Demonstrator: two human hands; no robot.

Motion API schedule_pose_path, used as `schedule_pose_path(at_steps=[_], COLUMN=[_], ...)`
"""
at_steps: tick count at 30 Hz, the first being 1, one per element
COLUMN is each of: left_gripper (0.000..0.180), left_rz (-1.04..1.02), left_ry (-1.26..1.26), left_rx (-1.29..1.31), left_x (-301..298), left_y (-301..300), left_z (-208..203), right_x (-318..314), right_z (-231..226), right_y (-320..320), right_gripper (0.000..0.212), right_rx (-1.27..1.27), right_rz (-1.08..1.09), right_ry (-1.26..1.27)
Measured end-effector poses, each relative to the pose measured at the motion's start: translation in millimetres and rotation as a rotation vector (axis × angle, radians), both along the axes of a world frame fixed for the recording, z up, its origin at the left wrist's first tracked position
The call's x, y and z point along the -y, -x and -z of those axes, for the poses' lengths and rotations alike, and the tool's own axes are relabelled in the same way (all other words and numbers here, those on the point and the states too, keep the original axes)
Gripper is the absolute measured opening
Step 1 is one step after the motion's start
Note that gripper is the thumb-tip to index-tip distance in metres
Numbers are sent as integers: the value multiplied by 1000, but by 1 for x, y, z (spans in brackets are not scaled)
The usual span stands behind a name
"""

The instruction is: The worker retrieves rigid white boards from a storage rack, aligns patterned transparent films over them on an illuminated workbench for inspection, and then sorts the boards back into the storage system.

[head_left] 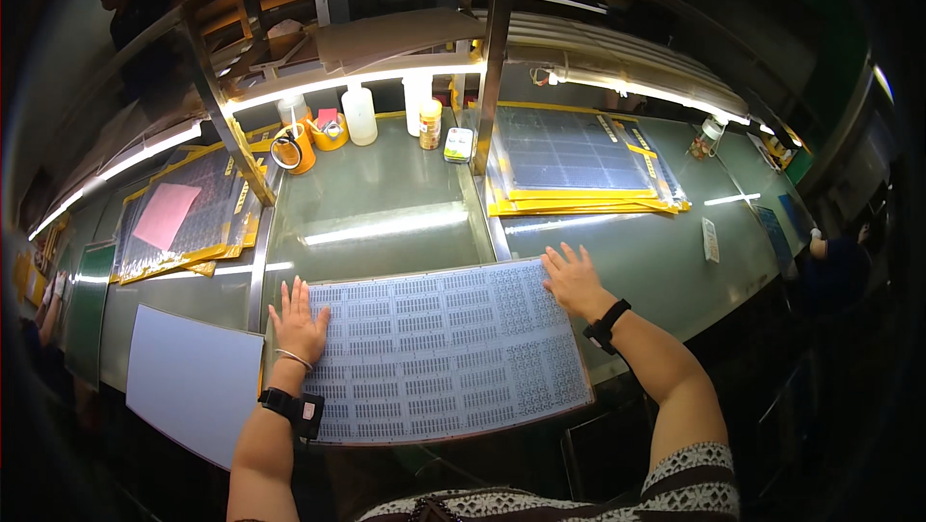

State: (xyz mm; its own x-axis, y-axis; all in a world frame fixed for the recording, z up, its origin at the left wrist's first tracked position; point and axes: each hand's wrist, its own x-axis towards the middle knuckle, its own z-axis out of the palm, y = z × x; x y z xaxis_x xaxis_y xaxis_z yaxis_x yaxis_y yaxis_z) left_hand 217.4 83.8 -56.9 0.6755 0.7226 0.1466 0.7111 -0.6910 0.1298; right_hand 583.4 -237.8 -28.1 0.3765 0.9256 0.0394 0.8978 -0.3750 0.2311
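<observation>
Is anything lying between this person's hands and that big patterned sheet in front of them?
Nothing visible does. The left hand lies flat on the sheet's left edge and the right hand lies flat on its upper right corner; both touch it directly.

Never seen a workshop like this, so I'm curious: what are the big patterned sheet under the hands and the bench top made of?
The patterned sheet looks like a thin, flexible printed-circuit panel, probably plastic film: pale, semi-matte, covered in rows of tiny repeated patterns, lying flat under the left hand and right hand. The bench top seems to be glass or glossy laminate, since it mirrors the strip lights sharply.
</observation>
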Motion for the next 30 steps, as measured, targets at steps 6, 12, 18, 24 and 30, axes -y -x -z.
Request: schedule_pose_path(at_steps=[6,12,18,24,30], left_gripper=[69,73,67,42,22], left_rz=[-82,-211,-147,-594,-543], left_ry=[53,19,-132,226,1271], left_rx=[-6,-42,22,515,1355], left_x=[7,4,109,173,149], left_y=[-16,13,103,162,158], left_z=[3,7,6,-6,22], right_x=[44,148,208,163,157], right_z=[-1,-24,32,10,-17], right_y=[22,162,165,149,143], right_gripper=[55,56,29,37,32], right_rx=[-108,-332,-1146,-1980,-2007], right_rz=[-15,-10,691,908,582], right_ry=[-155,-210,-895,-815,-503])
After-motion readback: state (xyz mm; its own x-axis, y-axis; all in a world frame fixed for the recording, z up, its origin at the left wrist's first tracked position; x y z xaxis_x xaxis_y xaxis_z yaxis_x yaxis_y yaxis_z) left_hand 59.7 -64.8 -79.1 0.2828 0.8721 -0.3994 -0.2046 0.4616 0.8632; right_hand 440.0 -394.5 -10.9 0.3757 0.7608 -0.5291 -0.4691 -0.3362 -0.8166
